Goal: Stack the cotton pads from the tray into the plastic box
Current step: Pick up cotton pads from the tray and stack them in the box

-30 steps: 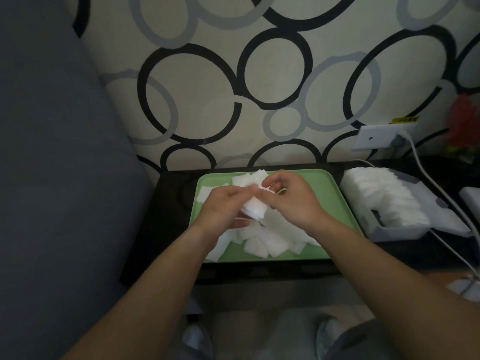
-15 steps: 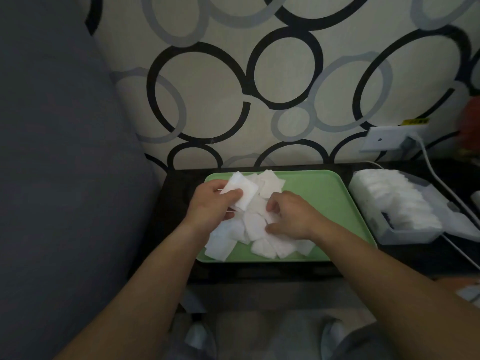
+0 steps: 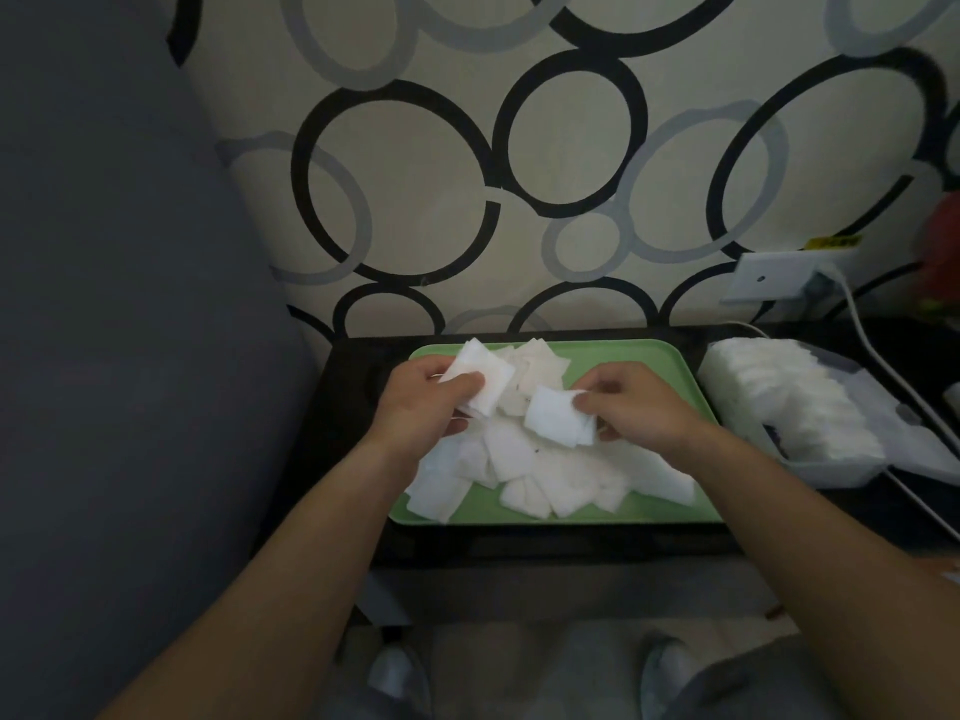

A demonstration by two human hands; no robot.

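Two hands over the flat green plastic tray [image 3: 644, 356]: left hand [image 3: 423, 407] pinches a small stack of square white cotton pads [image 3: 485, 381], right hand [image 3: 639, 407] pinches another pad [image 3: 553, 420] (likely to add). Clear plastic box [image 3: 826, 467] sits right of tray, mostly filled.

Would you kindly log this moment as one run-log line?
left hand: holds few pads | right hand: pinches one pad | tray: loose pile on it | plastic box: row of pads, right of tray
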